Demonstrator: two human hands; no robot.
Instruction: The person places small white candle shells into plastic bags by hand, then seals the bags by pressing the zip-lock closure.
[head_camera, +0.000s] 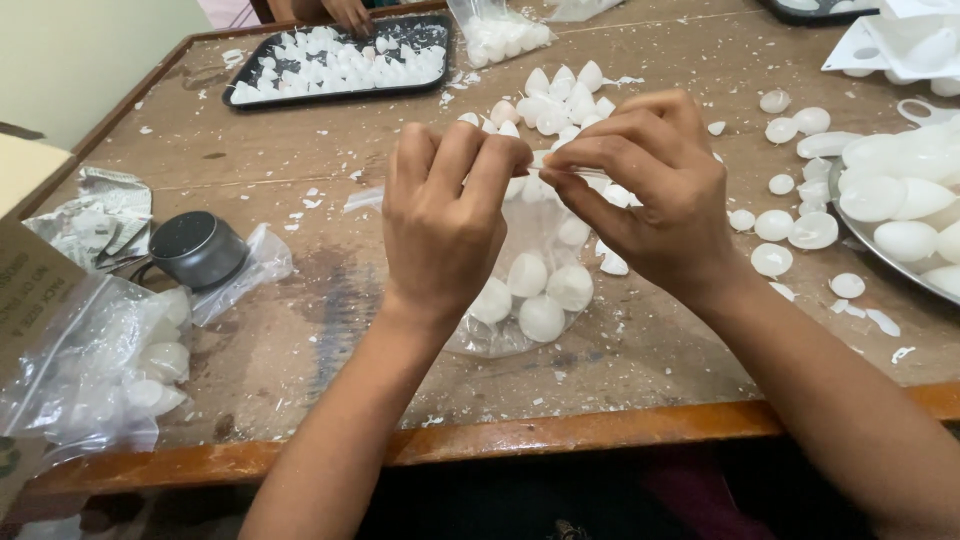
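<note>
My left hand (445, 215) and my right hand (645, 185) meet above the wooden table (300, 340), both pinching the top edge of a clear plastic bag (535, 300). The bag hangs down between them and rests on the table. Several white egg-shaped pieces (545, 295) lie inside it at the bottom. More loose white pieces (555, 100) are heaped just behind my hands.
A black tray (340, 60) of white pieces sits at the far left, with another person's hand (350, 15) at it. A metal dish (880, 250) of larger white pieces is at the right. A dark round lid (197, 248) and filled plastic bags (95, 370) lie at the left.
</note>
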